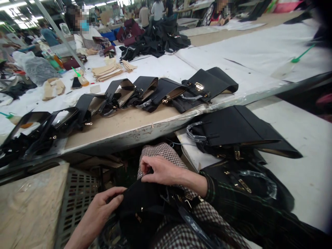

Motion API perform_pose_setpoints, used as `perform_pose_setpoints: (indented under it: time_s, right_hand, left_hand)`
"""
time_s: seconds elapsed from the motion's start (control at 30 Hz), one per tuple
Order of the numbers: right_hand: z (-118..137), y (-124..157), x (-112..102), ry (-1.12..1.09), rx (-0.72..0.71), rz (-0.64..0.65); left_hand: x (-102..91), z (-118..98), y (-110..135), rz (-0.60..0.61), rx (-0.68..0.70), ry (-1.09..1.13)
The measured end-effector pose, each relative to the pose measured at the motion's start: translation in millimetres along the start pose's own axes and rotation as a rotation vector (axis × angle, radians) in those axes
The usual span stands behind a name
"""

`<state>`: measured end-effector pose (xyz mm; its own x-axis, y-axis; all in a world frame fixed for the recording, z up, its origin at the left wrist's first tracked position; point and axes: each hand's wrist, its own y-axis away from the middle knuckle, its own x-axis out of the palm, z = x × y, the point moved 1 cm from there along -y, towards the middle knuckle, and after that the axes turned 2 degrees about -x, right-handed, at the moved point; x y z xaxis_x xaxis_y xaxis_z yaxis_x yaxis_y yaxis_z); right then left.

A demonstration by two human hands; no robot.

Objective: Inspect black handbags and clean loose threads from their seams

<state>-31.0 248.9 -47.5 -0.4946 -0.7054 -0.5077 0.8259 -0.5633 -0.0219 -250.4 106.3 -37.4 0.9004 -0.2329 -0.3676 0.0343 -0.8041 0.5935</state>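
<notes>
A black handbag (145, 211) with gold fittings lies on my lap, over checked trousers. My left hand (102, 207) grips its left side, fingers curled round the edge. My right hand (162, 171) is closed on the bag's top edge, fingers pinched together. A row of several black handbags (145, 91) with open flaps lies along the worktable's (124, 124) front edge. Two more black bags (241, 135) with plastic-wrapped handles are stacked on the white table at my right.
A grey plastic crate (77, 197) stands on the floor at my left beside a wooden board (28, 207). Tan leather pieces (106, 71), glue bottles and a black pile (158, 39) lie farther back. Other people work at the far tables.
</notes>
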Motion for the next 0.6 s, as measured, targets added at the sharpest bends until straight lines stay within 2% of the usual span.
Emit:
perform_pose_setpoints:
  time_s: [0.07,0.13,0.33,0.4,0.5,0.6]
  right_hand:
    - [1.9,-1.2,0.9,0.016,0.002,0.003]
    - [2.9,-2.4,3.3,0.025,0.000,-0.001]
    - [2.7,-2.2,4.0,0.097,0.013,0.001]
    - [7.5,5.9,-3.7,0.174,0.019,-0.039]
    - [24.8,31.6,-15.9,0.284,-0.002,-0.139]
    - [43.3,63.5,-14.7,0.258,0.096,-0.137]
  left_hand:
    - [-3.6,-2.8,6.9,0.021,-0.002,0.026]
    - [0.1,-15.5,8.9,-0.013,0.037,-0.007]
    - [33.8,-65.5,-18.2,-0.121,0.213,-0.348]
    - [38.6,-69.1,-28.6,-0.147,0.225,-0.405]
    - [37.2,-63.2,-37.0,-0.172,0.217,-0.441]
    - [34.6,-57.5,-40.2,-0.178,0.175,-0.445]
